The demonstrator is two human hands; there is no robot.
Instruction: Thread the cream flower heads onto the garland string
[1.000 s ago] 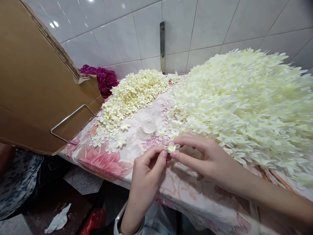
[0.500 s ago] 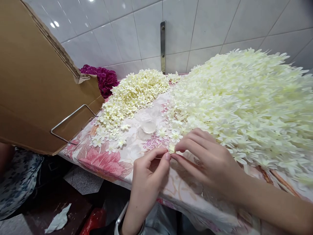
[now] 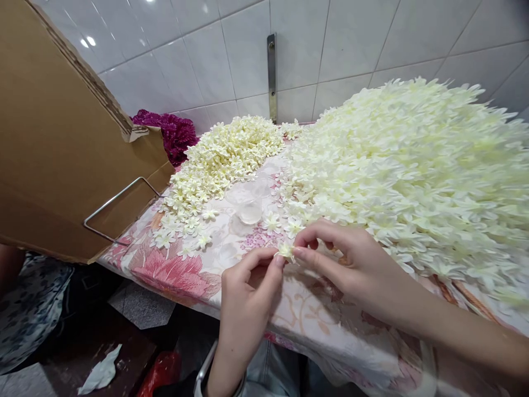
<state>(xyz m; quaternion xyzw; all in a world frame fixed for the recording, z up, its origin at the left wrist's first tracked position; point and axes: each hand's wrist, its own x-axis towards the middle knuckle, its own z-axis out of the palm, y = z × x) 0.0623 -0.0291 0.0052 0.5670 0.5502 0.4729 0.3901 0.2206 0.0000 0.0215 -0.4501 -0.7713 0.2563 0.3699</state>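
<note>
A small pale-yellow artificial flower (image 3: 285,250) is held just above the front part of the table. My left hand (image 3: 248,295) pinches it from the left between thumb and index finger. From the other side, the thumb and index fingertip of my right hand (image 3: 351,259) close on its petal edge. Two loose flowers lie on the cloth just behind my fingers. Beyond them stands a small clear plastic cup (image 3: 249,210). A large heap of flat white-yellow petals (image 3: 405,165) spreads beside and behind my right hand. To the left rises a smaller pile of finished-looking flowers (image 3: 231,146).
A cardboard box (image 3: 74,143) with a bent metal wire handle (image 3: 118,204) stands at the left. Dark magenta flowers (image 3: 177,135) lie behind it. A patterned tablecloth (image 3: 177,275) covers the table, against a tiled wall (image 3: 347,44). Patterned clothing of another person (image 3: 33,309) shows lower left.
The flower now shows opened petals between my fingertips. My right hand has shifted, its fingers curled more and its thumb and index now at the flower's right edge. The view has moved slightly.
</note>
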